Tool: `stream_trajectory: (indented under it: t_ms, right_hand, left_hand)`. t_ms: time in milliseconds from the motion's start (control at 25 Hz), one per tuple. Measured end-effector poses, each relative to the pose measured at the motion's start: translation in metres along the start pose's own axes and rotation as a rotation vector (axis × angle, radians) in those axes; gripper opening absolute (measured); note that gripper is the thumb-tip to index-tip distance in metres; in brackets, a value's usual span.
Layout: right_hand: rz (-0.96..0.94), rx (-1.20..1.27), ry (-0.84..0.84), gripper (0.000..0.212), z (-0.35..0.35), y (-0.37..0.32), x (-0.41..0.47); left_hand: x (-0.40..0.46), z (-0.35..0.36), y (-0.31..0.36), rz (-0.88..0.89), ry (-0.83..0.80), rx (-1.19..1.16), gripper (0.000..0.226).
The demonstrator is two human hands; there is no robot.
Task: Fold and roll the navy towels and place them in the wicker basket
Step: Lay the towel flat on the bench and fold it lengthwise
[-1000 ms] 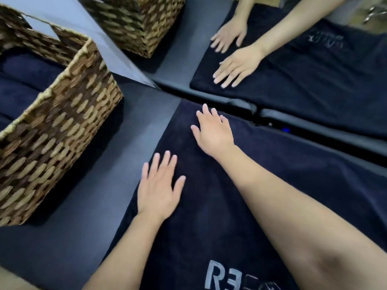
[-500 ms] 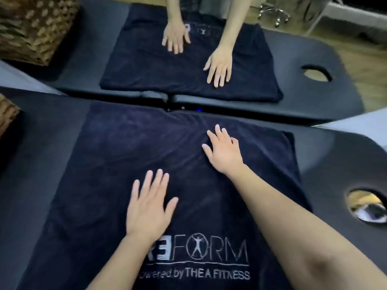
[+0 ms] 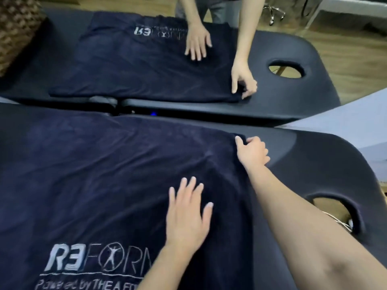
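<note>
Navy towel spread flat on massage bed, lower left/centre. Left hand: grip spread, pressing to anchor cloth. Right hand: grip pinching far-right corner, prob. ready to start fold. Wicker basket upper left, well apart.

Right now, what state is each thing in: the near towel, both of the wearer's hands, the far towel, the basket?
Near navy towel: spread flat on the black padded table, logo up, unrolled.
Left hand: flat, pressing the towel.
Right hand: pinching the towel's far right corner.
Far navy towel: spread flat, another person's hands on it.
Brown wicker basket: at far left, contents not visible.
</note>
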State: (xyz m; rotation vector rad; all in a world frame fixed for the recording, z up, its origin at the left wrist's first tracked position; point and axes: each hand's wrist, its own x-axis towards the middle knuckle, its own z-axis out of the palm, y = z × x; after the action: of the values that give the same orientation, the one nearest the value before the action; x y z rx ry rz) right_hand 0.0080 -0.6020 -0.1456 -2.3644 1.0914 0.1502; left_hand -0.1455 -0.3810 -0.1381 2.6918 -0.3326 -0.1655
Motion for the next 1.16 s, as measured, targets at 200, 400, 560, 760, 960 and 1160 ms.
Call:
stream_trajectory:
  t_ms: [200,400,560,760,960,1160]
  right_hand:
    - [0.024,0.181,-0.041,0.023,-0.022,0.002,0.050]
    - [-0.199,0.032,-0.112,0.031,-0.026,0.022,0.043]
    - [-0.306,-0.085,-0.117,0.024,-0.019,0.031,0.033]
    - [-0.283,0.382,-0.157,0.016,-0.036,0.029,0.021]
    - [-0.338,0.179,-0.372,0.053,-0.024,0.065,-0.013]
    - [-0.501,-0.158,-0.260,0.076,-0.027,0.093,-0.043]
  left_hand:
    - [-0.003,0.056,0.046,-0.112,-0.056,0.246,0.066]
    - [-0.032,0.062,0.068,-0.192,-0.006,0.230,0.074]
    - [-0.095,0.083,0.113,-0.124,-0.073,0.231,0.080]
    - [-0.124,0.091,0.124,-0.319,0.088,0.223,0.068]
    - [-0.182,0.106,0.143,-0.457,0.301,0.299,0.067]
    - [-0.245,0.114,0.159,-0.802,0.485,0.261,0.060]
